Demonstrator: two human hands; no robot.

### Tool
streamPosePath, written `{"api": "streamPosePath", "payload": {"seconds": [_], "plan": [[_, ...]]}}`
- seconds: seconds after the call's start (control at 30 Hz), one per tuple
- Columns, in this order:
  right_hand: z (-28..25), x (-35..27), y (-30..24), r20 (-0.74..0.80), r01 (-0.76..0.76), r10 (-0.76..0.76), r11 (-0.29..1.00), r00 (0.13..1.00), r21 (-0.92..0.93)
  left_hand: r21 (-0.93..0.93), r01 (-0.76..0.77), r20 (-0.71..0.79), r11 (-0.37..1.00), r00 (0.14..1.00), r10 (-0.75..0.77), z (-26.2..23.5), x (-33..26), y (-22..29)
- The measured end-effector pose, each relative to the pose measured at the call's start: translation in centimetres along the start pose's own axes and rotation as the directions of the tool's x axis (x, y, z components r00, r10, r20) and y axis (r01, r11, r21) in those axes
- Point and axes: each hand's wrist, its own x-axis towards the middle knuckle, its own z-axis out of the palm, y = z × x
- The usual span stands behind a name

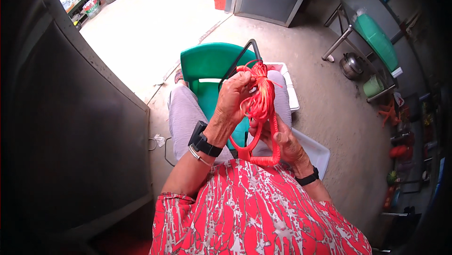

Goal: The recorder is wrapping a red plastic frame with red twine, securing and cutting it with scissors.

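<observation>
My left hand [235, 92] is closed at the upper left side of a bundle of shiny red cord [262, 99], its fingers pinched against the strands. Below the bundle hangs a red loop-shaped frame [266, 160], its right side and bottom wound tightly with red cord. My right hand [285, 143] grips that frame from the right, thumb in front and fingers partly hidden behind it. Just beyond the bundle rises a bent black metal bar [254, 43]. Between my knees stands a green plastic chair [212, 55].
White plastic trays [316, 154] sit on the floor by my right leg. A large dark panel [80, 109] stands close on the left. Farther right are a metal rack [339, 38], a steel pot [351, 66] and a green bin [373, 86]. An orange box [219, 2] stands far ahead.
</observation>
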Motion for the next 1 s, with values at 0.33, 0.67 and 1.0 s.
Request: {"api": "streamPosePath", "payload": {"seconds": [0.33, 0.67, 1.0], "plan": [[-1.0, -2.2, 0.7, -0.018, -0.117, 0.121, 0.981, 0.992, 0.154, 0.009, 0.030, -0.133, 0.999, 0.991, -0.029, 0.9, -3.0, -1.9], [-3.3, -4.0, -0.8, -0.074, -0.174, 0.192, 0.965, 0.979, 0.197, 0.112, 0.203, -0.176, 0.973, 0.968, -0.181, 1.4, -3.0, -1.8], [-3.4, -3.5, -0.2, -0.041, -0.143, 0.156, 0.966, 0.987, 0.215, 0.194, 0.143, -0.307, 0.970, 0.948, -0.078, 1.6, -4.1, -2.0]]}}
